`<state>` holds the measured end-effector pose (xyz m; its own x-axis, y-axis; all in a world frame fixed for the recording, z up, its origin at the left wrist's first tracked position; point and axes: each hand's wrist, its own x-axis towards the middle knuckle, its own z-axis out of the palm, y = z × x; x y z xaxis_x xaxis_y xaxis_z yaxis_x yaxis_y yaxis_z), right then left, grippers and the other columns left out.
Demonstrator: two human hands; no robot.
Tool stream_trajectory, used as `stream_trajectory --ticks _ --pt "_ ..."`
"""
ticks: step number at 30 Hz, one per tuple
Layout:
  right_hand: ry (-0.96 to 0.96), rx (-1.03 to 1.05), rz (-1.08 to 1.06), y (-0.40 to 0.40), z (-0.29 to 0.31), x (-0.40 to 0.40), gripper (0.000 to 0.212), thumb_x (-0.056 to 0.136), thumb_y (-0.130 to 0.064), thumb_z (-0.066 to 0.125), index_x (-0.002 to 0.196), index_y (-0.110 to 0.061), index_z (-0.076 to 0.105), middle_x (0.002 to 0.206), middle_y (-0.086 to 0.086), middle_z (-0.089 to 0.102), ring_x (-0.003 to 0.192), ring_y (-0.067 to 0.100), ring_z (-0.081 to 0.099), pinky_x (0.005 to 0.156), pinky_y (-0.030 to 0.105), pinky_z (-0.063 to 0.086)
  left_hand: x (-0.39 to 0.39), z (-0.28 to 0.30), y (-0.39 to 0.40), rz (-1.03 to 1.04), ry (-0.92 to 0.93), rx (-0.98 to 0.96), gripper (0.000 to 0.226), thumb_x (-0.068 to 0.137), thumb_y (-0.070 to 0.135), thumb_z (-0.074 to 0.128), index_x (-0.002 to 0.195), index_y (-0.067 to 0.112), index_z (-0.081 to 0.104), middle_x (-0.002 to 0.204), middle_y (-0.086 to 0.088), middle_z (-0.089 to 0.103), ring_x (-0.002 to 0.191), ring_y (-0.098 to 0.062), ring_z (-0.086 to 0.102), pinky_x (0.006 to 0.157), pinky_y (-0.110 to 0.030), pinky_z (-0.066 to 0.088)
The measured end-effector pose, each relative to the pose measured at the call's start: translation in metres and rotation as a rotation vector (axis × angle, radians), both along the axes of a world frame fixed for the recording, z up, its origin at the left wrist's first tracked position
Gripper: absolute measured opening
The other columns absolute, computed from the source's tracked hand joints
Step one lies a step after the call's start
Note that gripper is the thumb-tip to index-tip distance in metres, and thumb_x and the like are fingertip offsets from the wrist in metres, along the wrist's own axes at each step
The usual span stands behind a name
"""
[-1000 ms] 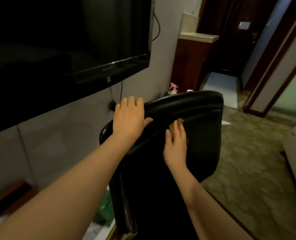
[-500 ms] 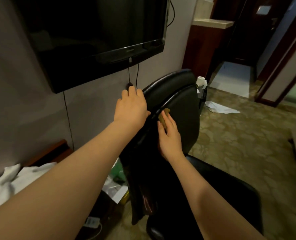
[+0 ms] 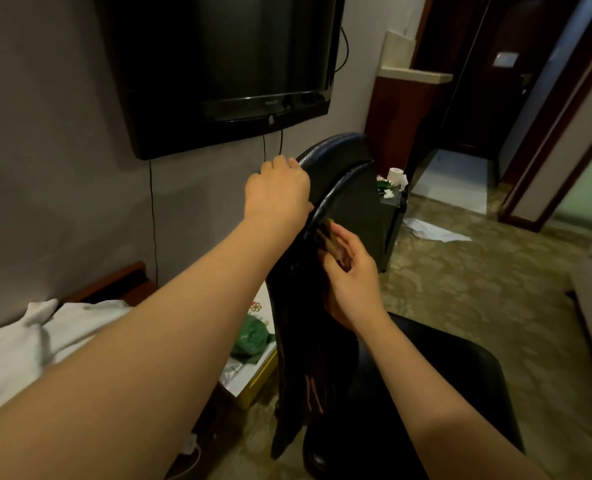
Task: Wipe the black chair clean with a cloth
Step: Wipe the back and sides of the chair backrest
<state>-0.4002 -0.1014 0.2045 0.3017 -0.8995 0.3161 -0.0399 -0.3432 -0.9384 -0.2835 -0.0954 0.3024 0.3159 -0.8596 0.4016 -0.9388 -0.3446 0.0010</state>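
The black chair (image 3: 357,199) stands in the middle, its backrest turned edge-on to me and its seat (image 3: 443,368) low on the right. My left hand (image 3: 277,194) grips the back side of the backrest near the top. My right hand (image 3: 351,271) holds a small brownish-green cloth (image 3: 325,233) against the inner face of the backrest, close to its rim. Most of the cloth is hidden by my fingers. A dark garment (image 3: 305,375) hangs down the chair's back.
A wall-mounted TV (image 3: 225,64) hangs just left of the chair. White bedding (image 3: 28,341) and a box with green items (image 3: 253,341) lie at left. Behind the chair stands a black bin with a paper roll (image 3: 396,174). Paper (image 3: 433,232) lies on the patterned carpet.
The chair's backrest has swung from facing me to edge-on, and my view has shifted with it. My left hand stayed on the back; my right hand with the cloth moved along the inner face.
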Motion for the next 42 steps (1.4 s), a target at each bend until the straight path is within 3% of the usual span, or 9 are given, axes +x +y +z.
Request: stream_trajectory --ticks 7,13,17,21,24,29,34,37,42 --pt "0.000 -0.211 0.029 0.003 -0.019 -0.005 0.041 0.093 -0.009 0.054 0.132 -0.020 0.050 0.133 0.000 0.053 0.120 0.007 0.050 0.103 0.019 0.040 -0.014 -0.015 0.030 0.052 -0.137 -0.200 0.046 0.086 0.037 0.057 0.121 0.008 0.051 0.117 -0.015 0.056 0.111 -0.031 0.050 0.091 -0.041 0.038" --pt "-0.034 -0.421 0.089 0.012 -0.035 -0.011 0.041 0.094 -0.010 0.053 0.133 -0.019 0.048 0.133 -0.002 0.052 0.118 0.002 0.048 0.093 0.003 0.037 -0.013 -0.075 0.085 -0.158 0.238 -0.701 0.062 0.088 0.036 0.056 0.142 0.017 0.033 0.138 -0.007 0.045 0.126 -0.025 0.042 0.099 -0.040 0.037" --pt "-0.042 -0.494 0.132 0.030 -0.054 -0.017 0.048 0.094 -0.004 0.045 0.139 -0.022 0.041 0.139 -0.003 0.046 0.122 0.002 0.042 0.103 0.017 0.035 -0.019 -0.121 0.092 -0.350 0.444 -0.880 0.074 0.086 0.031 0.062 0.146 0.019 0.021 0.141 -0.004 0.044 0.124 -0.021 0.047 0.100 -0.038 0.043" --pt "0.053 -0.657 0.116 0.043 -0.075 -0.030 0.053 0.093 -0.005 0.050 0.142 -0.023 0.035 0.129 -0.013 0.044 0.116 -0.005 0.039 0.090 -0.002 0.033 -0.025 -0.147 0.092 -0.463 0.504 -0.922 0.080 0.084 0.025 0.064 0.147 0.020 0.016 0.138 -0.005 0.046 0.124 -0.020 0.046 0.097 -0.033 0.043" --pt "0.088 -0.770 0.033 0.048 -0.087 -0.035 0.056 0.090 -0.005 0.057 0.140 -0.018 0.038 0.131 -0.007 0.048 0.116 -0.004 0.040 0.087 -0.008 0.030 -0.027 -0.168 0.090 -0.511 0.554 -0.906 0.076 0.085 0.027 0.063 0.147 0.023 0.019 0.138 -0.005 0.046 0.121 -0.019 0.048 0.094 -0.034 0.046" --pt "0.228 -1.032 -0.164 0.040 -0.099 -0.031 0.054 0.083 -0.004 0.063 0.135 -0.008 0.047 0.132 0.009 0.048 0.120 0.016 0.045 0.097 0.011 0.033 -0.027 -0.186 0.085 -0.490 0.639 -0.898 0.059 0.093 0.030 0.050 0.145 0.023 0.026 0.129 -0.006 0.046 0.087 -0.003 0.052 0.070 -0.013 0.039" --pt "0.300 -1.270 -0.370 0.033 -0.138 -0.023 0.045 0.081 -0.019 0.051 0.121 0.000 0.057 0.117 0.015 0.060 0.102 0.021 0.043 0.090 0.021 0.040 -0.031 -0.189 0.077 -0.485 0.716 -0.939 0.056 0.095 0.039 0.042 0.146 0.025 0.022 0.130 -0.008 0.044 0.116 -0.021 0.049 0.095 -0.032 0.042" --pt "0.350 -1.400 -0.423 0.023 -0.174 -0.033 0.040 0.080 -0.021 0.052 0.116 -0.003 0.057 0.114 0.012 0.062 0.094 0.023 0.044 0.081 0.026 0.044 -0.028 -0.195 0.070 -0.507 0.717 -0.941 0.066 0.090 0.038 0.051 0.146 0.027 0.019 0.130 -0.008 0.043 0.114 -0.024 0.049 0.096 -0.044 0.046" --pt "0.642 -1.649 -0.277 0.015 -0.252 -0.060 0.029 0.076 -0.029 0.051 0.101 -0.015 0.052 0.097 0.002 0.071 0.086 0.021 0.044 0.067 0.029 0.045 -0.021 -0.202 0.062 -0.497 0.694 -0.967 0.065 0.087 0.020 0.059 0.144 0.020 0.027 0.125 -0.008 0.046 0.113 -0.020 0.050 0.093 -0.043 0.049"
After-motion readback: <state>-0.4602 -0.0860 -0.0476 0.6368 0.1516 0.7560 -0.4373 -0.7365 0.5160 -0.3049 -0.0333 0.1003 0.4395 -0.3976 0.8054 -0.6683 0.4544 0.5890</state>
